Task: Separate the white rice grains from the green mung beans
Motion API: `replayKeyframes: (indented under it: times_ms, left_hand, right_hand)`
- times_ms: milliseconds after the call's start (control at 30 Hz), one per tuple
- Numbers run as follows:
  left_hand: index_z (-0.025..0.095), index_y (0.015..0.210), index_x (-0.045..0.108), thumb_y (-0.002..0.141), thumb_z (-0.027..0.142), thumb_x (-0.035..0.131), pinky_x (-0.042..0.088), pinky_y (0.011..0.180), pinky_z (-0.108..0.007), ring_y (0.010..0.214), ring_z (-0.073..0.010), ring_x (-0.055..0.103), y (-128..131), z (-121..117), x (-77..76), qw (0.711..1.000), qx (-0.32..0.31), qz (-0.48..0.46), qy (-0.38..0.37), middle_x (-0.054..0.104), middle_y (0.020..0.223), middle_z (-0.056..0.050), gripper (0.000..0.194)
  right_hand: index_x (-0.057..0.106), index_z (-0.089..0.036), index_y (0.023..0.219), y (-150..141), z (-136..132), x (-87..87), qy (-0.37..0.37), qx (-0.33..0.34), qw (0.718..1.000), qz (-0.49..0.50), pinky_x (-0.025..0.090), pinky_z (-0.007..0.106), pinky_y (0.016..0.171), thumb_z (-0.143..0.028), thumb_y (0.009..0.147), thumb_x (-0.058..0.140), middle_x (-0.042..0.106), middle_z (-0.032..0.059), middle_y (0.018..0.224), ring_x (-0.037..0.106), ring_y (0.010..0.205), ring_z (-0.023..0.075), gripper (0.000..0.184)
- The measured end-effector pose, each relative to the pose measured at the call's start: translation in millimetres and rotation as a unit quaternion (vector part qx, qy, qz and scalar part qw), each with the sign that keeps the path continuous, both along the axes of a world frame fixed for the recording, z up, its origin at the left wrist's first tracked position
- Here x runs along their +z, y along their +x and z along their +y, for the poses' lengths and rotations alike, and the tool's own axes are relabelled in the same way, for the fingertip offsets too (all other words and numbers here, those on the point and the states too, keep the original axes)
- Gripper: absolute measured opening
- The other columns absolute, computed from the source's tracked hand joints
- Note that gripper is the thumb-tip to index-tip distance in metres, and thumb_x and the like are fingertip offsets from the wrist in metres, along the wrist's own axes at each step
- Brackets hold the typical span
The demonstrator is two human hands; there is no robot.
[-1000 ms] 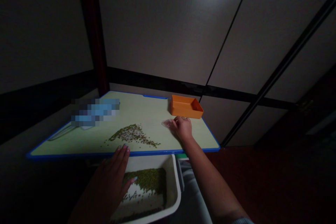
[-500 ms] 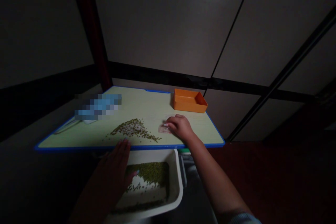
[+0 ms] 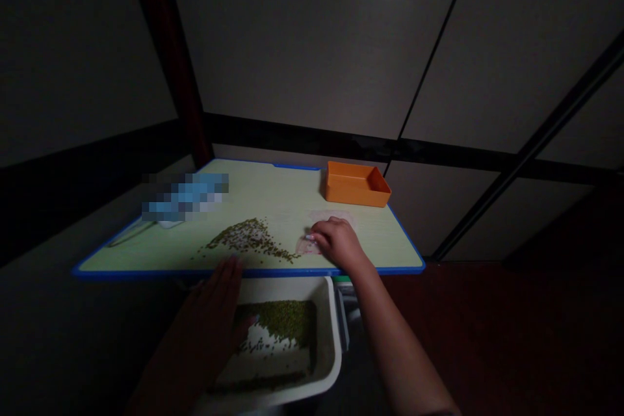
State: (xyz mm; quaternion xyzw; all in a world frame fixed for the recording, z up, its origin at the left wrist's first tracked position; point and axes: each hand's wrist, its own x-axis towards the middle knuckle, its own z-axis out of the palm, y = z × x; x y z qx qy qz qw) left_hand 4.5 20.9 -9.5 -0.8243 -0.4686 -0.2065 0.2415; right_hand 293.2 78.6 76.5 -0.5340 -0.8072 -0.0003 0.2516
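My right hand (image 3: pixel 336 242) rests on the board with its fingers curled in a pinch. Under and around those fingers lies a thin, see-through plastic bag (image 3: pixel 305 247) with faint reddish marks; the fingertips seem to grip it. To its left, green beans (image 3: pixel 246 235) mixed with whitish grains are spread in a loose heap. My left hand (image 3: pixel 214 312) is dark, fingers stretched out, at the board's near edge, just below the heap. It hangs over a white tub (image 3: pixel 334 338) that holds more green beans (image 3: pixel 287 320) and hides part of it.
A pale tabletop (image 3: pixel 273 192) with a blue rim carries everything. An orange open box (image 3: pixel 358 195) stands at its back right. A blurred-out blue object (image 3: pixel 185 198) is at the left, with a cord beside it. Wall panels (image 3: pixel 302 45) rise behind.
The view has shifted slightly. More of the plastic bag shows spread behind and beside my right hand. My left hand stays at the near edge.
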Motion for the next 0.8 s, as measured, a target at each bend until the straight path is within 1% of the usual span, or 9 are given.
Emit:
replayKeyframes:
  times_ms: [167,367,433,500,600,800]
  left_hand:
    - [0.008,0.148,0.012,0.087,0.062,0.023,0.040,0.102,-0.048,0.133,-0.0323,0.046,1,-1,4.6,1.000,-0.010,0.004,0.015,0.043,0.147,-0.021,0.082]
    - [0.008,0.148,0.010,0.088,0.059,0.025,0.039,0.103,-0.048,0.135,-0.0325,0.044,3,-4,9.1,1.000,-0.010,0.000,0.003,0.042,0.148,-0.021,0.081]
    - [0.009,0.149,0.009,0.088,0.058,0.025,0.040,0.103,-0.048,0.135,-0.0323,0.043,3,-4,9.8,1.000,-0.008,-0.001,0.003,0.041,0.149,-0.021,0.080]
    - [0.008,0.149,0.009,0.088,0.058,0.025,0.041,0.101,-0.048,0.134,-0.0326,0.045,3,-5,10.4,1.000,-0.009,0.000,0.004,0.042,0.148,-0.022,0.080]
    - [0.009,0.149,0.008,0.088,0.059,0.025,0.042,0.100,-0.048,0.132,-0.0328,0.047,3,-5,11.0,1.000,-0.009,-0.001,0.005,0.043,0.148,-0.021,0.081]
    - [0.010,0.149,0.007,0.087,0.057,0.029,0.041,0.101,-0.048,0.133,-0.0319,0.046,2,-4,9.8,1.000,-0.013,-0.006,-0.002,0.043,0.148,-0.021,0.081]
  right_hand:
    - [0.072,-0.021,0.093,1,0,-1.5,0.002,0.031,0.999,0.023,0.037,0.028,0.079,-0.034,0.093,0.055,0.074,0.0040,0.087,0.059,0.084,0.0181,0.021]
    - [0.072,-0.020,0.087,3,-1,-2.0,0.003,0.081,0.994,0.072,0.038,0.027,0.077,-0.032,0.092,0.057,0.073,0.0033,0.083,0.059,0.079,0.0161,0.020]
    - [0.071,-0.019,0.086,3,-1,-1.4,-0.002,0.079,0.992,0.096,0.038,0.026,0.076,-0.029,0.091,0.058,0.072,0.0028,0.080,0.058,0.076,0.0151,0.017]
    - [0.071,-0.019,0.085,3,-1,-1.0,-0.003,0.059,0.992,0.111,0.038,0.025,0.073,-0.028,0.089,0.060,0.071,0.0025,0.078,0.057,0.074,0.0150,0.015]
    - [0.071,-0.019,0.085,2,-1,-0.8,-0.002,0.037,0.994,0.108,0.038,0.026,0.072,-0.028,0.088,0.062,0.069,0.0026,0.076,0.056,0.074,0.0156,0.014]
    - [0.071,-0.020,0.086,0,-1,-0.6,-0.007,0.053,0.995,0.085,0.039,0.026,0.074,-0.029,0.089,0.060,0.071,0.0029,0.078,0.057,0.075,0.0156,0.015]
